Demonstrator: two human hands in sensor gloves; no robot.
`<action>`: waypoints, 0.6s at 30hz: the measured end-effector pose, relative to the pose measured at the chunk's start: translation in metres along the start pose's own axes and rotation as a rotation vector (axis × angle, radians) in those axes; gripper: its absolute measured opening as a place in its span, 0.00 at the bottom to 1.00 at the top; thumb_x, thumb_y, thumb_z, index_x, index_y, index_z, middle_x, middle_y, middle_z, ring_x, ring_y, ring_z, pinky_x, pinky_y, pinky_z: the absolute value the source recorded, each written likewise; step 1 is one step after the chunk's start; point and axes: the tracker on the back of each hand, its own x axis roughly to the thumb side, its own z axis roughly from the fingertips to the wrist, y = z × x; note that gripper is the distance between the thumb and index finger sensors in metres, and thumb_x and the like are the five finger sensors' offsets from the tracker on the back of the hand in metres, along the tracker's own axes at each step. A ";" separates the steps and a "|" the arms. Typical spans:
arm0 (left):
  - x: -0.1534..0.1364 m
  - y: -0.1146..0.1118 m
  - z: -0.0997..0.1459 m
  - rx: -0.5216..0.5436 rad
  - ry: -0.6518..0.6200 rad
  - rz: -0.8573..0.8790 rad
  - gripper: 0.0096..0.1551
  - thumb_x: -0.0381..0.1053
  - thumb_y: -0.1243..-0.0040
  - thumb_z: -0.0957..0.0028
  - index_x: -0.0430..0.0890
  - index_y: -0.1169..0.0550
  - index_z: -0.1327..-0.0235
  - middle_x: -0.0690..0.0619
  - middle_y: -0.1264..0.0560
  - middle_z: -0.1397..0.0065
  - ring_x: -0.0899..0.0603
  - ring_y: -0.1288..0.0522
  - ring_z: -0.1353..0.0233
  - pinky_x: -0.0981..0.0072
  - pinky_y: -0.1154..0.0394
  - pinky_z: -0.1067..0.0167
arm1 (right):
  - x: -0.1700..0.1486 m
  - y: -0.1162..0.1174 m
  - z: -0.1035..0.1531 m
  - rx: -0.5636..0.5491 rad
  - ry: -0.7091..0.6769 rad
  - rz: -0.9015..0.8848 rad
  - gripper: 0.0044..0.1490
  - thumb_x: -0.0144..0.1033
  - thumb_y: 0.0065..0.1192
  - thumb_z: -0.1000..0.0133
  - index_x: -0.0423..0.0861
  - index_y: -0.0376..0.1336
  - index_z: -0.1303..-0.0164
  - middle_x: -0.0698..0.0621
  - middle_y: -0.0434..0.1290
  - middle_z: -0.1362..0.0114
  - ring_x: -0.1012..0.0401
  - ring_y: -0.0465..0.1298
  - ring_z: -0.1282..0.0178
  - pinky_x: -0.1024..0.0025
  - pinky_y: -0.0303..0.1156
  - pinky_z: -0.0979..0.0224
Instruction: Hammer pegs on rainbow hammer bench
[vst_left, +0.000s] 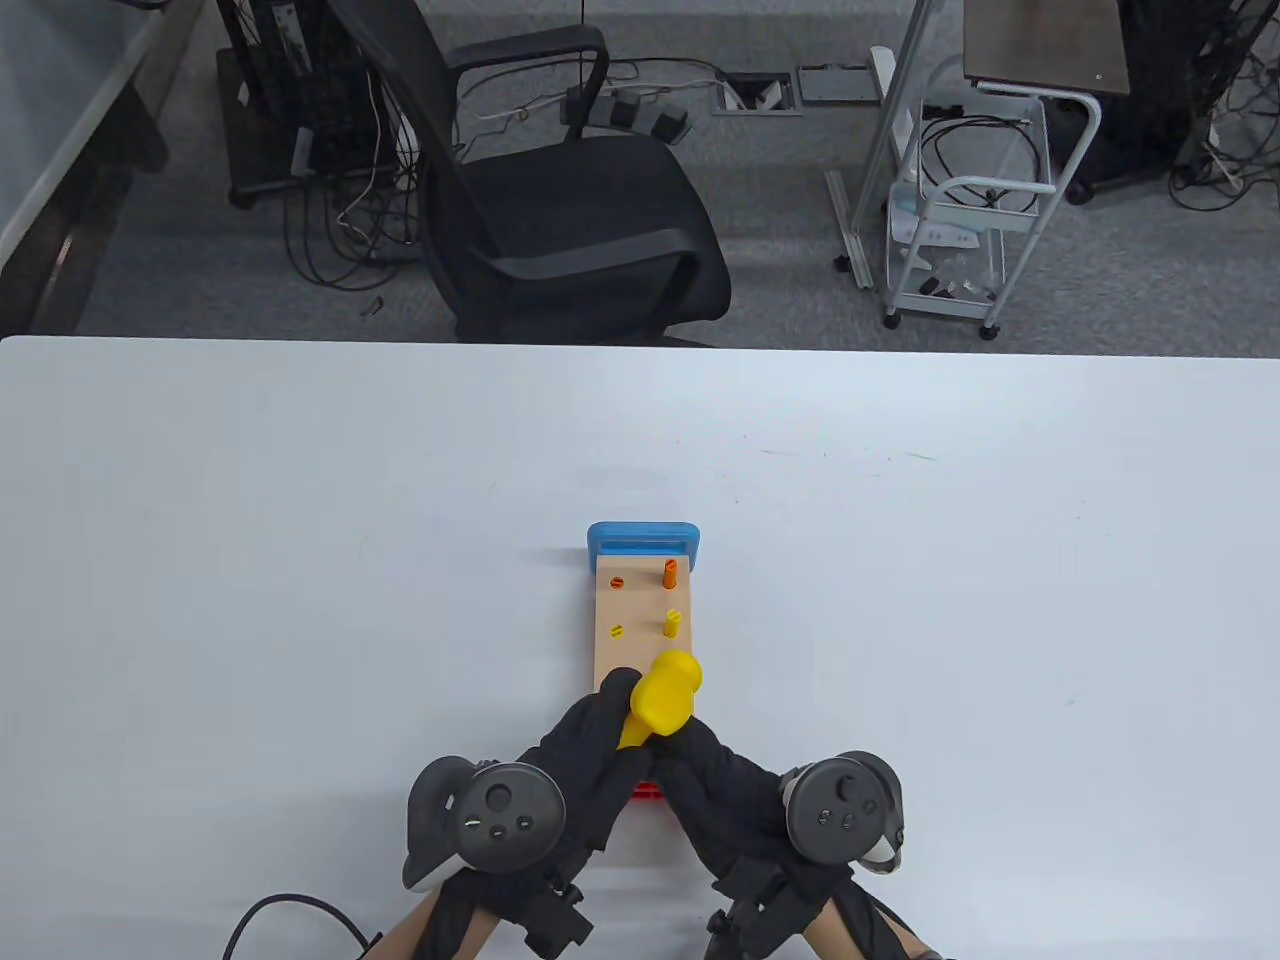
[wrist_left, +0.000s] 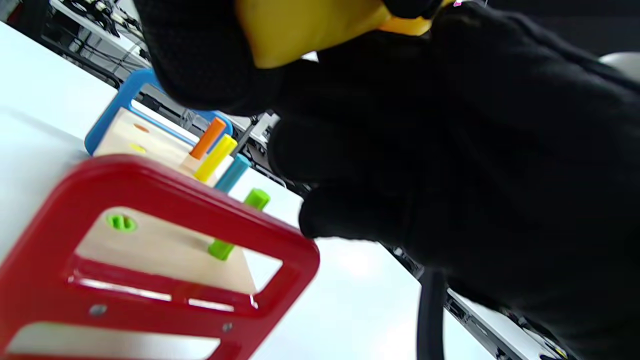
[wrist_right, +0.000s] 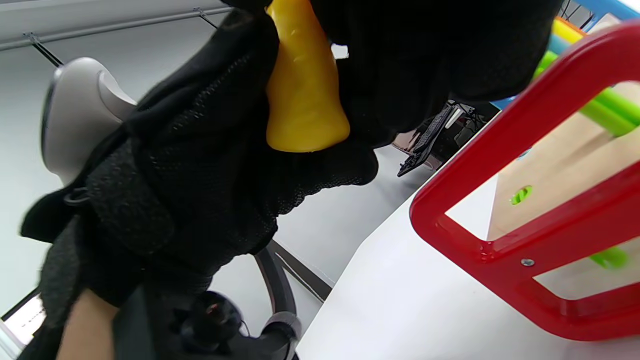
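The rainbow hammer bench (vst_left: 642, 640) lies on the white table (vst_left: 300, 500), blue end far, red end (vst_left: 647, 793) near. On its wooden top the right orange peg (vst_left: 671, 573) and right yellow peg (vst_left: 673, 622) stand raised; the left orange peg (vst_left: 617, 581) and left yellow peg (vst_left: 616, 631) sit flush. My left hand (vst_left: 600, 725) and right hand (vst_left: 700, 765) both grip the handle of the yellow hammer (vst_left: 668, 690), its head over the bench's near half. The left wrist view shows the red end (wrist_left: 150, 250) with a raised blue peg (wrist_left: 232, 172) and green peg (wrist_left: 257, 198). The right wrist view shows the handle (wrist_right: 302, 100).
A black office chair (vst_left: 560, 230) stands behind the table's far edge, a white wire cart (vst_left: 960, 230) to its right. A black cable (vst_left: 290, 915) loops on the table by my left wrist. Bare table lies on both sides of the bench.
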 end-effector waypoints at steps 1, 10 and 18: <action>0.001 0.000 0.001 0.005 0.006 -0.012 0.43 0.55 0.55 0.33 0.36 0.48 0.11 0.24 0.33 0.20 0.30 0.20 0.33 0.49 0.18 0.39 | -0.001 0.000 -0.001 -0.006 0.003 0.003 0.41 0.37 0.33 0.31 0.21 0.45 0.18 0.25 0.61 0.20 0.37 0.72 0.31 0.37 0.69 0.33; 0.003 -0.002 0.001 0.029 0.005 -0.076 0.41 0.54 0.55 0.34 0.40 0.45 0.11 0.22 0.40 0.15 0.20 0.31 0.24 0.31 0.28 0.34 | -0.006 0.000 -0.004 -0.033 0.043 -0.058 0.42 0.42 0.35 0.31 0.24 0.48 0.18 0.28 0.66 0.23 0.40 0.74 0.33 0.40 0.71 0.34; 0.001 0.000 -0.001 -0.064 -0.056 -0.005 0.41 0.54 0.55 0.34 0.39 0.46 0.10 0.22 0.49 0.11 0.15 0.45 0.18 0.23 0.37 0.30 | -0.008 0.001 -0.005 0.001 0.056 -0.106 0.44 0.46 0.33 0.32 0.25 0.48 0.18 0.28 0.66 0.23 0.38 0.73 0.33 0.39 0.70 0.34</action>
